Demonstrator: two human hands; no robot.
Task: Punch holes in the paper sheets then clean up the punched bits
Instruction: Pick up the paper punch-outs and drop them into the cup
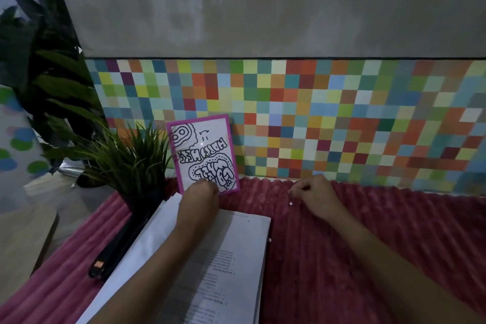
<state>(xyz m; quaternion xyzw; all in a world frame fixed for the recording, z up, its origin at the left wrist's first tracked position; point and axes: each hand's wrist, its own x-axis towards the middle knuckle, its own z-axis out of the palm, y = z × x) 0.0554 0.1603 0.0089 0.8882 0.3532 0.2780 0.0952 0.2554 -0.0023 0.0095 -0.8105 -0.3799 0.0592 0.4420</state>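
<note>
Paper sheets point(231, 258) lie in a thick stack in front of me on the counter, on its red ribbed cloth point(381, 244), printed side up and with one long edge running away from me. I cannot make out any holes in the stack from this angle. Still, small white punched bits point(290, 203) are scattered on the cloth to the right of the stack, one close to its right edge and another by the right hand. So I judge the punching is done, or mostly done, and the clean-up is under way. At least these few bits are left to gather.

My left hand point(200, 201) rests on the far end of the stack, back up. Its fingers are bent over the far edge and out of sight, so I cannot tell whether they grip the paper or only press it. My right hand point(315, 196) is well apart from it, low on the cloth, knuckles up, fingertips bunched together near the bit. I cannot tell whether anything is pinched between them.

A black hole punch point(115, 250) lies along the stack's left side with no hand on it. Beyond it stands a potted plant point(131, 160), with a pink-bordered card point(207, 155) leaning on the tiled wall point(342, 118).
</note>
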